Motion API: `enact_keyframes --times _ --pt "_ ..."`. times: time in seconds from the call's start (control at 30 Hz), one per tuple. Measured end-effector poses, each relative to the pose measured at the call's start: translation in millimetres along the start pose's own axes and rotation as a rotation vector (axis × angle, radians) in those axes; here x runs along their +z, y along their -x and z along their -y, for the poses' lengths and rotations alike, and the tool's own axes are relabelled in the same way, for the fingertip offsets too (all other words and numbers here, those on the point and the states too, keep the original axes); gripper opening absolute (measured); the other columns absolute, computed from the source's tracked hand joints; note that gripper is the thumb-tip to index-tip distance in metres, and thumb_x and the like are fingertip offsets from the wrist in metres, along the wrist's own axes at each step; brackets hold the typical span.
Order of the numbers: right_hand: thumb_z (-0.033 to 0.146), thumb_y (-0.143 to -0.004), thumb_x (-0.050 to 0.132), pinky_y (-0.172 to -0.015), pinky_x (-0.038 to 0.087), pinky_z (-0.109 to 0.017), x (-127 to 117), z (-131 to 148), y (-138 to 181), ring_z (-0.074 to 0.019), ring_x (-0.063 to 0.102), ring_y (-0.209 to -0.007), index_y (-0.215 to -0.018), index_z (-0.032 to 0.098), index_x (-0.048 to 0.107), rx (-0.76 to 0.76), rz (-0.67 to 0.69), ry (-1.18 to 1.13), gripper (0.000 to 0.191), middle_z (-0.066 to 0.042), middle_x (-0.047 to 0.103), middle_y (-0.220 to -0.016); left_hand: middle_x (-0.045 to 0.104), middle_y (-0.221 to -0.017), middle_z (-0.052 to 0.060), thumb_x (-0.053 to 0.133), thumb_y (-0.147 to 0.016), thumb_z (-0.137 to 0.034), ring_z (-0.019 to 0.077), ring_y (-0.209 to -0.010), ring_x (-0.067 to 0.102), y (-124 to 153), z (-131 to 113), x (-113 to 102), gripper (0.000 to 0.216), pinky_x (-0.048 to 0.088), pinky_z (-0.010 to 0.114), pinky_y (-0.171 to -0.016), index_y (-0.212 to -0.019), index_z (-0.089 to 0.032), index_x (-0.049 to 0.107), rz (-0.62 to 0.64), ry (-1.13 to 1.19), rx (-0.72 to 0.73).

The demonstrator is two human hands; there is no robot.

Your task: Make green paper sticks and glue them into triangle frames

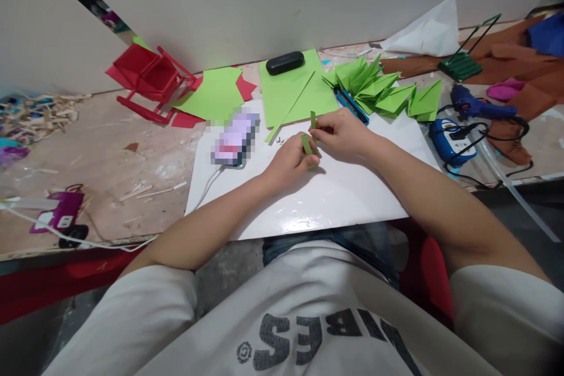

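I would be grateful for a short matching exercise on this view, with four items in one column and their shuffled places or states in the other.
Column one
1. Right hand
2. Red miniature rocking chair
3. Black oblong case
4. Glue gun

Column two
A. Lying on a bright green sheet
B. Beside the blue-and-white power socket
C. Pinching a green paper strip
D. Left of the phone

Pairs: 1-C, 2-D, 3-A, 4-B
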State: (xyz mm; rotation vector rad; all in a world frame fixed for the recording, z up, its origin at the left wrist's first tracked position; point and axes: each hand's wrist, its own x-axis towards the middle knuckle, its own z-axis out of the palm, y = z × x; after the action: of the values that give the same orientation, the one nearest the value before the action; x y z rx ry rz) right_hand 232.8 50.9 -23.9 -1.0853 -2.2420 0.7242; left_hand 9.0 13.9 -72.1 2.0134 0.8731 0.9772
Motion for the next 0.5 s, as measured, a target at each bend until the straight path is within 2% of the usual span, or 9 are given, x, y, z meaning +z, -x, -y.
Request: enact_keyframes --times 0.1,0.23,0.33,0.5 --pt "0.034 -0.103 0.061 -0.073 0.032 -0.037 -2 -4 -1 -0.0176 0.046 -0.070 -0.072 0.021 0.065 -0.052 0.021 0.028 0.033 0.000 0.056 -0.070 0.074 -0.092 0.008 0.073 -0.107 -0.053 0.0236 -0.083 0.068 -3 -13 -15 0.034 0.052 0.038 -0.077 -0.091 -0.022 0.071 0.163 -0.239 0.017" --pt "0.036 -0.101 0.062 -0.074 0.032 -0.036 -2 -5 -3 -0.0184 0.050 -0.071 -0.077 0.021 0.071 -0.062 0.048 0.077 0.030 -0.001 0.060 -0.072 0.083 -0.098 0.006 0.075 -0.105 -0.037 0.0250 -0.089 0.077 -2 -25 -19 0.016 0.054 0.035 -0.081 -0.098 -0.024 0.080 0.301 -0.353 0.032" --pt "0.036 -0.100 0.062 -0.073 0.032 -0.036 -2 -5 -4 -0.0186 0.050 -0.071 -0.077 0.020 0.072 -0.057 0.071 0.102 0.030 -0.002 0.061 -0.072 0.086 -0.098 0.005 0.072 -0.104 -0.032 0.0259 -0.088 0.080 -2 -24 -16 0.011 0.055 0.035 -0.080 -0.102 -0.025 0.080 0.299 -0.386 0.010" --pt "0.023 -0.095 0.059 -0.077 0.037 -0.035 0 -5 -4 -0.0197 0.057 -0.076 -0.078 0.019 0.077 -0.089 0.088 0.095 0.025 -0.005 0.072 -0.079 0.082 -0.088 0.006 0.062 -0.104 -0.027 0.0254 -0.079 0.076 -3 -22 -10 0.016 0.052 0.035 -0.073 -0.103 -0.023 0.078 0.231 -0.396 0.001"
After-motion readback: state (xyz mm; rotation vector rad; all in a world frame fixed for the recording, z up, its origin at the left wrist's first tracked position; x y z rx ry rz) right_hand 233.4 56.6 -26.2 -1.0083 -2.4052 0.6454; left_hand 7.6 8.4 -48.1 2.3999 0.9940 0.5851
